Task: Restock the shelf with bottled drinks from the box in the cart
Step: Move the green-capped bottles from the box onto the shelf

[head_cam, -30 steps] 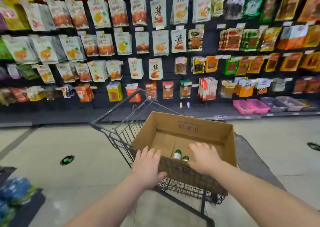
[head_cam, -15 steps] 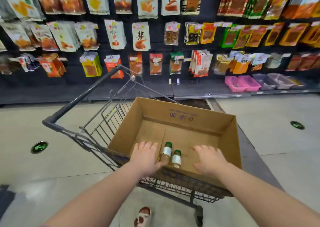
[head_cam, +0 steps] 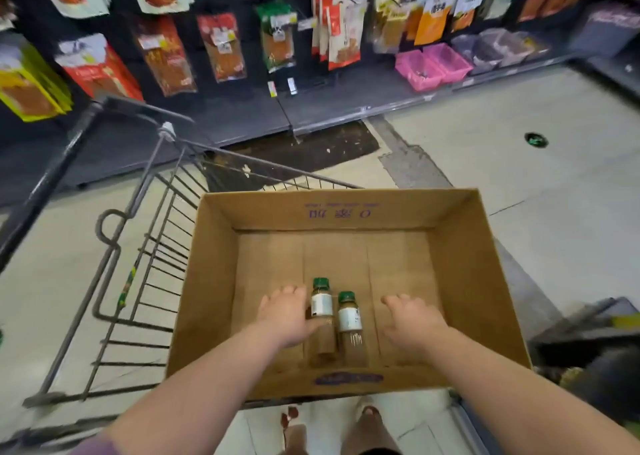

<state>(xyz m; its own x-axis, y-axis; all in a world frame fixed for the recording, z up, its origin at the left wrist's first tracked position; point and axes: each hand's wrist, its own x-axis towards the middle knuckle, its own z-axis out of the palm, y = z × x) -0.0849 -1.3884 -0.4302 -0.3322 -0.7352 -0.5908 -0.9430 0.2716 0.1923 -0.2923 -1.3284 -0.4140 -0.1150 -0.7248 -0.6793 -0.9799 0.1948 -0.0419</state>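
Observation:
An open cardboard box (head_cam: 346,212) sits in a black wire cart (head_cam: 138,281). Two small brown bottled drinks with green caps and white labels lie side by side on its floor: the left bottle (head_cam: 321,304) and the right bottle (head_cam: 349,317). My left hand (head_cam: 284,316) is down inside the box against the left bottle's side, with the thumb lying across it and the fingers fairly straight. My right hand (head_cam: 412,319) hovers inside the box, fingers spread, a short gap to the right of the right bottle and holding nothing.
A dark wall rack of hanging snack packets (head_cam: 221,49) faces me beyond the cart, with pink baskets (head_cam: 433,63) on its low shelf at the right. My feet in sandals (head_cam: 367,416) stand just behind the box. A dark object (head_cam: 588,333) lies at the right.
My view has tilted down and closer to the box. Both hands moved from the box's near edge down inside it, and the left hand now touches the left bottle.

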